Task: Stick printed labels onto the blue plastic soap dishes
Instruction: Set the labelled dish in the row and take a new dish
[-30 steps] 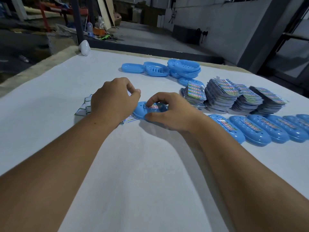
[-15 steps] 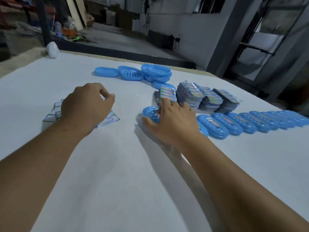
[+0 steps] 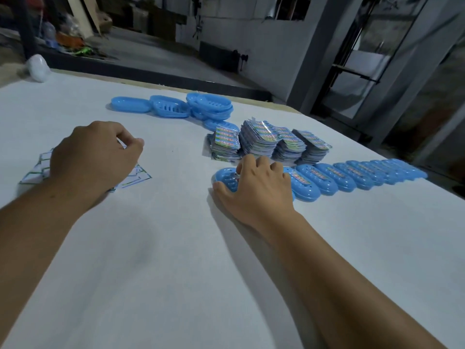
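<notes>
My right hand [image 3: 256,187] lies over a blue soap dish [image 3: 224,175] on the white table, fingers stretched across its top and thumb at its near edge. A bit of printed label shows under the fingertips. This dish sits at the left end of a row of labelled blue dishes [image 3: 327,178] that runs off to the right. My left hand [image 3: 95,157] rests on a pile of peeled backing sheets [image 3: 137,175], fingers curled in with the thumb against the forefinger; nothing shows in it. Stacks of printed label sheets [image 3: 266,141] stand just behind the row.
Several unlabelled blue dishes [image 3: 171,109], some of them stacked, lie at the back of the table [image 3: 176,273]. A white rounded object [image 3: 37,68] sits at the far left corner. Beyond the far edge are a concrete floor, a dark pillar and clutter.
My right hand has carried the dish from the middle of the table to the left end of the labelled row. My left hand drew back onto the backing sheets.
</notes>
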Available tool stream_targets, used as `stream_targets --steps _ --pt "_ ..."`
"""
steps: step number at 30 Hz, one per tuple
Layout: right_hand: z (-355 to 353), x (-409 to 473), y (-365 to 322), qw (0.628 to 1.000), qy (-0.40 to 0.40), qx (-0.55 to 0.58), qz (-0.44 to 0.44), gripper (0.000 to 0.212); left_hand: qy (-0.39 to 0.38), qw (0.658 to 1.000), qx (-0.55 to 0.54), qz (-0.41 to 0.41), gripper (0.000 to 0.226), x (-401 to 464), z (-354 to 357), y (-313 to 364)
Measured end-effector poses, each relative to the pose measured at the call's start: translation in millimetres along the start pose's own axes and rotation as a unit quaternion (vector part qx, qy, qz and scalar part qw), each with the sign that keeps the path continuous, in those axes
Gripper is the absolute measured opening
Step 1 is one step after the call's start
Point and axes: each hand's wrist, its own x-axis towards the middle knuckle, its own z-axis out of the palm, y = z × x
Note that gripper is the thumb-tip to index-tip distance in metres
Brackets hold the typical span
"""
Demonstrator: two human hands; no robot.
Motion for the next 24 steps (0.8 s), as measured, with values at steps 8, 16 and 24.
stream_targets --steps 8,16,24 --pt "1.1 13.1 21.1 0.999 -0.002 0.008 0.038 0.048 -0.011 1.000 -0.008 -0.002 0.028 -1.4 -1.3 1.1" --pt "0.0 22.2 9.4 1.000 0.003 0.025 0.012 0.042 0.002 1.000 0.011 0.000 0.023 3.3 1.0 -5.4" --pt "4.5 47.9 -38.1 0.987 -0.031 0.125 -0.101 0.027 -0.014 0.999 0.014 -0.026 0.024 7.2 4.1 -8.9"
